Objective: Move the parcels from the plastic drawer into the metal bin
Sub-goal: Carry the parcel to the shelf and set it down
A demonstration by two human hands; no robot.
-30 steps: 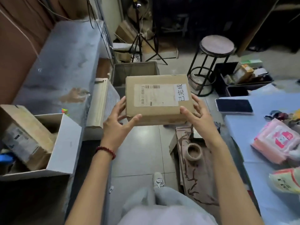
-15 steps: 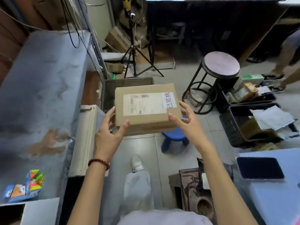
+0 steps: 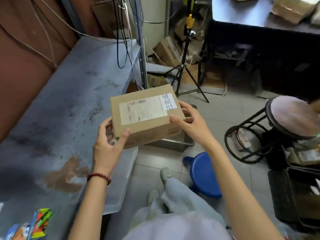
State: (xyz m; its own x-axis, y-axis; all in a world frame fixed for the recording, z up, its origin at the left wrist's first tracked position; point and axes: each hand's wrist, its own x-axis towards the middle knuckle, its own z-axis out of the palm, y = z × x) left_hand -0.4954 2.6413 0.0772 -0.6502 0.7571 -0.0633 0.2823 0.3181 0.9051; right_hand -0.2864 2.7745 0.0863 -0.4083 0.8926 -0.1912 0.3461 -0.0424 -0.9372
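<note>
A brown cardboard parcel (image 3: 147, 125) with a white shipping label and a white sticker is held in the air between both hands. My left hand (image 3: 108, 144) grips its near left corner, thumb on the front face. My right hand (image 3: 188, 122) holds its right side, thumb on top and fingers around the end. Directly under and behind the parcel stands the metal bin (image 3: 174, 144) on the floor; only its near right rim and corner show. The pale plastic drawer (image 3: 119, 181) sticks out below the bench, left of my legs, its inside mostly hidden.
A stained grey bench (image 3: 65, 118) runs along the left with colourful packets (image 3: 34, 224) at its near end. A blue plastic stool (image 3: 202, 174), a round black-framed stool (image 3: 287, 122), a tripod (image 3: 185, 70) and black crates (image 3: 297, 191) stand on the tiled floor.
I have stepped forward with the parcel, which has tilted slightly. The metal bin lay open beyond the parcel before and now lies mostly hidden beneath it. Both hands keep their hold.
</note>
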